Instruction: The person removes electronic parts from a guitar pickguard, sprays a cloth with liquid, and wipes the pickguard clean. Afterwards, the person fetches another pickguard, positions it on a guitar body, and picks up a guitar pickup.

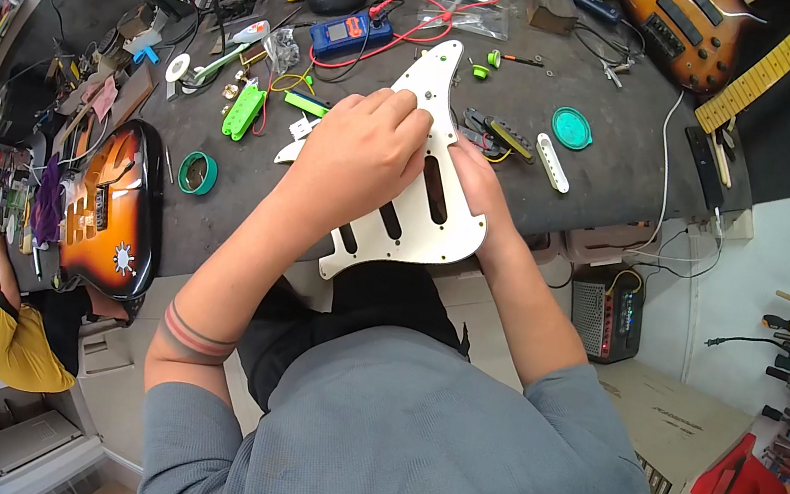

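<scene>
From where I stand, the person in the grey top has a white pickguard (417, 236) raised at the near edge of the dark workbench (627, 174), its slots facing up; the right hand (477, 186) grasps its right-hand edge, fingers partly hidden behind the plate; the left hand (370, 140) lies over its upper face with fingers curled in, though I cannot tell whether the fingertips pinch anything; just beyond the right hand lies a slim white cover (553, 163), with a teal lid (571, 128) near it; a bright green part (244, 113) and a blue meter (352, 34) lie further off; at far left, a sunburst guitar body (106, 217) sits near a co-worker in yellow (23, 346)
</scene>
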The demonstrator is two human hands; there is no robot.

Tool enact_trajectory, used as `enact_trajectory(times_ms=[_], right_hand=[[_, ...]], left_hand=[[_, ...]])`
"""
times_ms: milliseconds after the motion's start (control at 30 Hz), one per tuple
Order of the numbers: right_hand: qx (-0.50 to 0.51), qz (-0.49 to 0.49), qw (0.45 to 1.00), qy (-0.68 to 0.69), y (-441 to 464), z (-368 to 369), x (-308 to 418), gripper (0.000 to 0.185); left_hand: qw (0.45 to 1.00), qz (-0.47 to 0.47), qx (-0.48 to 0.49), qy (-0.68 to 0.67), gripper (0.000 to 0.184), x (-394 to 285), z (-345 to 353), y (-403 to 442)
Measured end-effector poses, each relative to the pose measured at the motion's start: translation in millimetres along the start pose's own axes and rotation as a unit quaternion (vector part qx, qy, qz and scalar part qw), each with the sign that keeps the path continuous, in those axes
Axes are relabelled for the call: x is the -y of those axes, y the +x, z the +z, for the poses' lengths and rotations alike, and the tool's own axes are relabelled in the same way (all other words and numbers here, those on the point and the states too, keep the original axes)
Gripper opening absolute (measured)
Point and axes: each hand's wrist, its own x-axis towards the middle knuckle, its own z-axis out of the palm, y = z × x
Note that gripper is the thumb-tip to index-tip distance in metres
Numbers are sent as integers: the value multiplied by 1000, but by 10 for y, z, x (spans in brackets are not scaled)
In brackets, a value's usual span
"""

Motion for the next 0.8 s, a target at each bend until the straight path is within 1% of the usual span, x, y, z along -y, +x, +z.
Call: enact_trajectory(times_ms=[133, 233, 333, 400, 500, 567, 633, 700, 767, 800], right_hand=[[30, 3, 999, 17, 16, -49, -38, 40], [28, 6, 1000, 7, 24, -83, -45, 41], [-1, 12, 1000, 6, 22, -58, -45, 41], [-15, 14, 1000, 4, 23, -55, -40, 41], [9, 16, 1000, -23, 48, -129, -33, 39], [23, -43, 993, -107, 21, -154, -49, 37], [33, -44, 994, -93, 19, -150, -44, 35], [36, 14, 999, 20, 32, -145, -19, 32], [20, -37, 994, -101, 48, -182, -76, 32], [21, -35, 994, -100, 59, -206, -95, 33]], left_hand=[[998, -21, 27, 53, 20, 7, 57, 10], [997, -40, 31, 55, 20, -17, 46, -17], [998, -51, 9, -25, 18, -92, -105, -24], [999, -21, 2, -40, 18, -70, -109, -45], [999, -5, -10, -45, 18, -7, -45, -60], [999, -7, -12, -39, 17, 33, 6, -50], [999, -13, -10, -31, 17, 31, 43, -22], [1000, -14, -10, -11, 16, 22, 58, 12], [1000, -21, -15, -1, 15, 11, 81, 22], [999, -28, -21, 0, 15, 10, 105, 21]])
